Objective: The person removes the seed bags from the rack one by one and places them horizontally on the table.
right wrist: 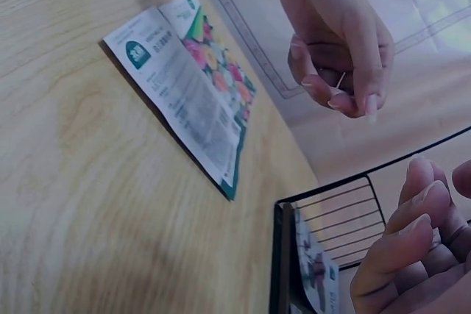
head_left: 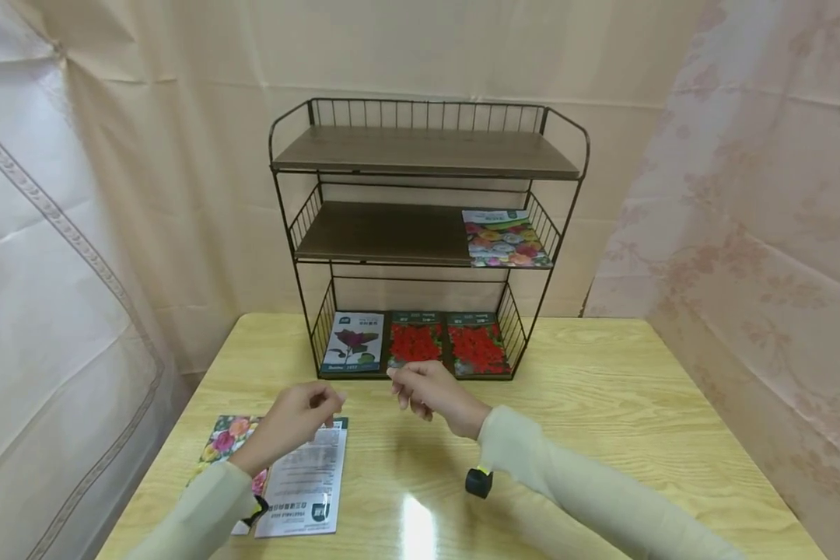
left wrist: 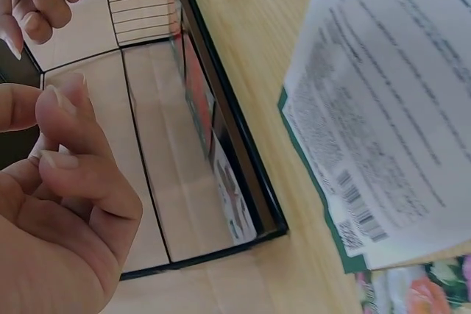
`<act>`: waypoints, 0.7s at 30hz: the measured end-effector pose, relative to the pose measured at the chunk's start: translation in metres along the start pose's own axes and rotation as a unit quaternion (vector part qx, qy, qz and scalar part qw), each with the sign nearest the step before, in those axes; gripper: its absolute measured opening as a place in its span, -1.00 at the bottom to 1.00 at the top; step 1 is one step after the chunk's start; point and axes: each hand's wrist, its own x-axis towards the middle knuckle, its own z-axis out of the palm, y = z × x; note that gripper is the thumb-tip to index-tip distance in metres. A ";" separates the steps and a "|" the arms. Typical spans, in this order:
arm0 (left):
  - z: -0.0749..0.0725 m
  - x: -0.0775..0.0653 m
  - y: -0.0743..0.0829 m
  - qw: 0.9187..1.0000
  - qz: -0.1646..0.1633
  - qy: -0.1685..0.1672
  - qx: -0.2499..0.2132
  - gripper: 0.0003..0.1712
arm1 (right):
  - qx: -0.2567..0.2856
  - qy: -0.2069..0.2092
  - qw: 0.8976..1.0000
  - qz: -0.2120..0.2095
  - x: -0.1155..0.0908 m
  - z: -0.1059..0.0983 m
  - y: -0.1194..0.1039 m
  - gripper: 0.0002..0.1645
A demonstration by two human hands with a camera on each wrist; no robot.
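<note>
My left hand (head_left: 295, 412) hovers above the left side of the table, fingers loosely curled and holding nothing. Below it lie a seed packet with its printed back up (head_left: 304, 490) and, partly under that, a packet with colourful flowers (head_left: 227, 437). In front of the shelf's bottom tier is my right hand (head_left: 437, 395), its fingers loosely bent around nothing. Behind it, on that tier, lie a red-flower packet (head_left: 416, 340), a second red-flower packet (head_left: 479, 346) and a packet with a dark purple flower (head_left: 354, 342). The right wrist view shows both hands bare of any object.
A three-tier black wire shelf (head_left: 427, 167) with brown boards stands at the back of the table (head_left: 602, 435). On its middle tier, at the right end, rests a packet with multicoloured flowers (head_left: 505, 239). Curtains (head_left: 182, 155) hang behind and at both sides.
</note>
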 end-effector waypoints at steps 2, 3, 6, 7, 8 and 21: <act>0.001 0.003 0.003 1.000 0.000 -0.003 -0.006 -0.70 | 0.003 0.003 1.000 0.000 0.000 -0.003 -0.002 -0.55; 0.002 0.004 0.005 1.000 0.001 -0.006 -0.009 -0.70 | 0.007 0.005 1.000 0.001 0.000 -0.005 -0.004 -0.55; 0.003 0.009 0.010 1.000 0.011 -0.008 -0.015 -0.70 | 0.014 0.012 1.000 0.005 -0.001 -0.010 -0.007 -0.54; 0.003 0.010 0.011 1.000 0.015 -0.007 -0.017 -0.70 | 0.015 0.013 1.000 0.004 -0.001 -0.010 -0.009 -0.53; 0.003 0.011 0.012 1.000 0.017 -0.006 -0.018 -0.69 | 0.015 0.016 1.000 0.005 -0.001 -0.011 -0.010 -0.53; 0.004 0.037 0.052 0.997 0.081 0.001 -0.011 -0.68 | 0.024 0.040 0.999 -0.006 -0.003 -0.027 -0.021 -0.46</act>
